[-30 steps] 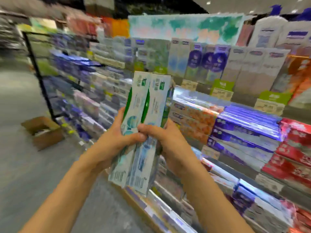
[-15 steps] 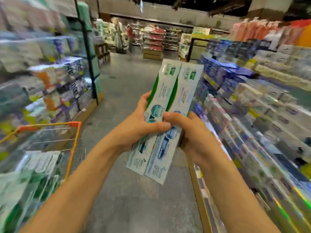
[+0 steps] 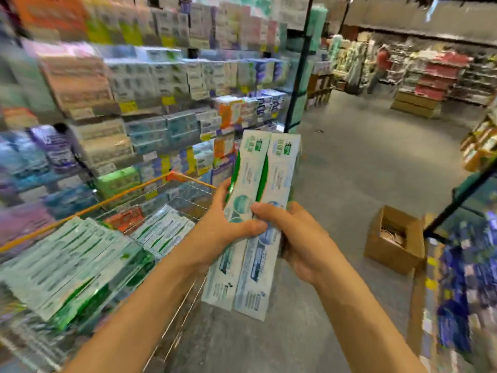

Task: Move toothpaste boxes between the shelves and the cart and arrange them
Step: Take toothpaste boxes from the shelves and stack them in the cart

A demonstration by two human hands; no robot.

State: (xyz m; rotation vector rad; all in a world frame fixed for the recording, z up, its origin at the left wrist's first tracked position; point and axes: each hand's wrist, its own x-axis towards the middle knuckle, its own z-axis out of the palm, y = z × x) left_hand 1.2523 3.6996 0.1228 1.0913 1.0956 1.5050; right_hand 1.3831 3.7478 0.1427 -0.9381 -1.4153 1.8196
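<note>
At far left we see blurred shelves w/ boxed goods, then the wire cart w/ orange rim, full of stacked toothpaste boxes. Just right of the cart, our left hand grips two toothpaste boxes side by side, near upright over the floor; right hand curls round them too. Further right, an open cardboard box.

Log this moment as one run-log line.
hands: left and right grip toothpaste boxes | boxes: upright, side by side, in the air | cart: at left, already holds boxes | view: blurred
</note>
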